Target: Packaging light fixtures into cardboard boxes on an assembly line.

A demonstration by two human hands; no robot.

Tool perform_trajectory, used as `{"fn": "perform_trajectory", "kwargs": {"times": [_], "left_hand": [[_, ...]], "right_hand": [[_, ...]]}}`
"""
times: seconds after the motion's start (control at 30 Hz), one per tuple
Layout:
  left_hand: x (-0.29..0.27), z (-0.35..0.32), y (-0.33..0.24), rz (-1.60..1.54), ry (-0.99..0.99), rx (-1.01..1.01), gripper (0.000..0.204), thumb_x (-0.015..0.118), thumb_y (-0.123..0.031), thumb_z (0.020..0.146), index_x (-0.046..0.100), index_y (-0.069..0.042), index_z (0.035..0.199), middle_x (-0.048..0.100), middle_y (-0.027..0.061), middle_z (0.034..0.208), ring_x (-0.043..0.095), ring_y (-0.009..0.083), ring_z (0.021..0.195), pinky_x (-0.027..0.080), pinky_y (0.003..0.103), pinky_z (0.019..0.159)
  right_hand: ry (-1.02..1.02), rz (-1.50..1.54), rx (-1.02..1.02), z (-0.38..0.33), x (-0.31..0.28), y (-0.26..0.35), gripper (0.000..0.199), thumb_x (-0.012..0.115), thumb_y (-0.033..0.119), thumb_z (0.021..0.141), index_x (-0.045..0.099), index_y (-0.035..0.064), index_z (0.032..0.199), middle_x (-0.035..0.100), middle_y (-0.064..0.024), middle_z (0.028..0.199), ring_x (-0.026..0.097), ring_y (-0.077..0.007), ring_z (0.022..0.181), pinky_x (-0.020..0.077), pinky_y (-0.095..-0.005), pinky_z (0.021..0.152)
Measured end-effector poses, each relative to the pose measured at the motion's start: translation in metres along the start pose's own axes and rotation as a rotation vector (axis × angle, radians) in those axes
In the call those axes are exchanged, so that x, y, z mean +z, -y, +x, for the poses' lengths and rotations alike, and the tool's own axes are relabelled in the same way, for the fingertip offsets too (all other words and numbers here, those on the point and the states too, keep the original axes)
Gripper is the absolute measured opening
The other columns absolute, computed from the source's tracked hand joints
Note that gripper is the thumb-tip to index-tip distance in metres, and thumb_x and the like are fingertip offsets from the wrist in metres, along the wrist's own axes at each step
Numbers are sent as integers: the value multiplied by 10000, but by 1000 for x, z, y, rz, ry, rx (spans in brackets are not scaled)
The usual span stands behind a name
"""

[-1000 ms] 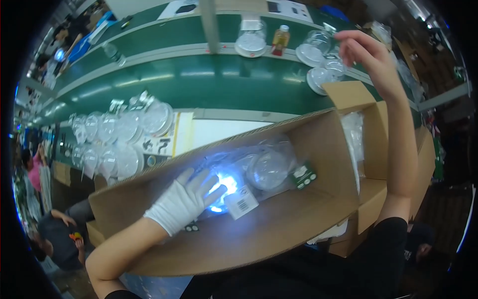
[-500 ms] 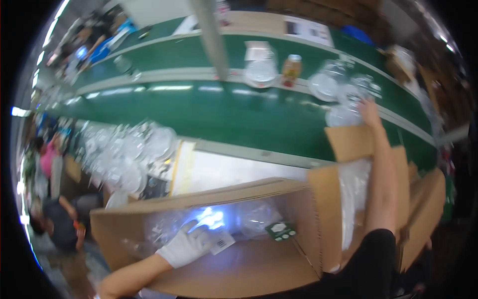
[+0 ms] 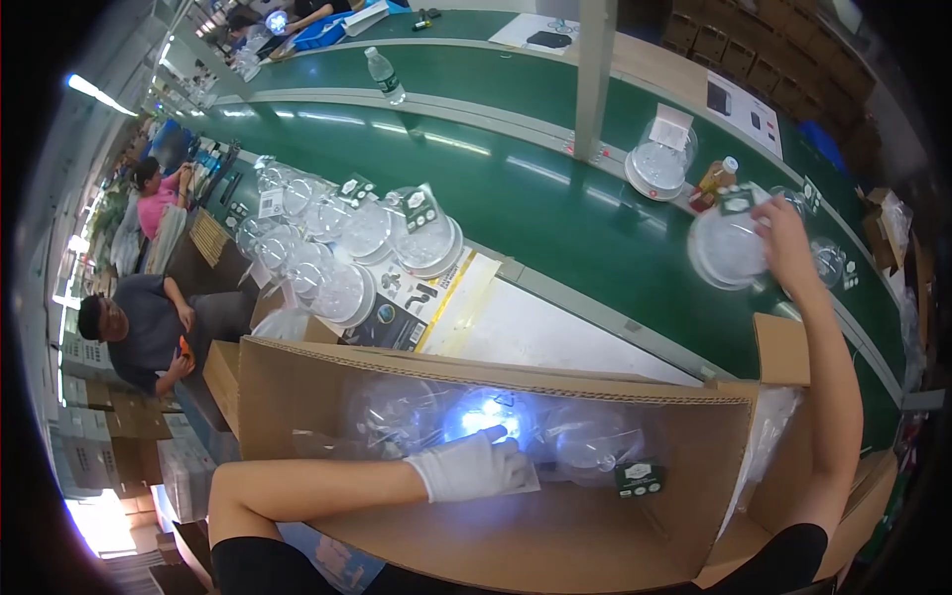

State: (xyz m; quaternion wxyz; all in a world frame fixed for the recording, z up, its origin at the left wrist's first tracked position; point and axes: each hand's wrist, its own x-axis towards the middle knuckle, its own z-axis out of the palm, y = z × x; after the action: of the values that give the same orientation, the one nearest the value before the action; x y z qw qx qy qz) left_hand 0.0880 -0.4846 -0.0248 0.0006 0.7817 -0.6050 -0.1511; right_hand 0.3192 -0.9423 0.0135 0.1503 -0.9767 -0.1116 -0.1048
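Observation:
My left hand (image 3: pixel 471 468), in a white glove, is inside a large open cardboard box (image 3: pixel 595 526). Its fingers curl at a clear bagged globe light (image 3: pixel 488 416) that glows bluish white. Another clear bagged globe (image 3: pixel 595 436) with a dark green tag (image 3: pixel 638 480) lies beside it, and one more (image 3: pixel 397 412) lies to its left. My bare right hand (image 3: pixel 783 238) reaches over the green conveyor belt (image 3: pixel 555 223). Its fingers close on the top of a bagged clear globe light (image 3: pixel 729 248) with a white round base and a green tag.
Several bagged globes (image 3: pixel 367 233) crowd the left of the white worktop (image 3: pixel 540 332). A boxed globe (image 3: pixel 658 164), a drink bottle (image 3: pixel 716 181) and a water bottle (image 3: pixel 385 76) stand along the conveyor's divider. A metal post (image 3: pixel 593 79) rises there. A seated person (image 3: pixel 139 317) is at far left.
The view has swung, shifting the scene. My right hand has drawn one globe light away from the others by the divider. My left hand stays at the lit globe in the box.

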Motion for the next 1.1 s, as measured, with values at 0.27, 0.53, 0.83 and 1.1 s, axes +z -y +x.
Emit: {"fn": "perform_trajectory", "kwargs": {"times": [0.27,0.53,0.83,1.1], "left_hand": [[12,-29,7,130,-33,-57,372,526,-189,915,575,-95,1272,607,147,1297,609,308,1212,444,442,1079],[18,-39,2,322,-45,71,440,552,-215,888,634,-33,1280,593,184,1333,549,359,1268,422,544,1075],[3,-35,29,-390,-195,-62,291,630,-355,868,744,-88,849,629,115,1195,629,310,1033,509,415,881],[27,-29,41,-644,-119,-233,333,664,-371,883,745,-48,891,646,151,1151,610,358,1058,482,443,941]], "right_hand": [[312,198,-336,59,91,182,168,661,-83,776,696,-11,923,614,-195,1032,619,-386,1005,519,-436,867],[552,256,-422,48,161,289,136,702,48,829,698,1,957,600,-197,1074,608,-381,1054,517,-443,926],[544,97,-653,68,104,294,499,735,257,878,555,9,1272,562,-196,1300,563,-362,1186,470,-457,1000],[945,494,-695,-92,-56,357,235,624,222,960,669,47,1111,658,-171,732,682,-349,717,531,-427,642]]}}
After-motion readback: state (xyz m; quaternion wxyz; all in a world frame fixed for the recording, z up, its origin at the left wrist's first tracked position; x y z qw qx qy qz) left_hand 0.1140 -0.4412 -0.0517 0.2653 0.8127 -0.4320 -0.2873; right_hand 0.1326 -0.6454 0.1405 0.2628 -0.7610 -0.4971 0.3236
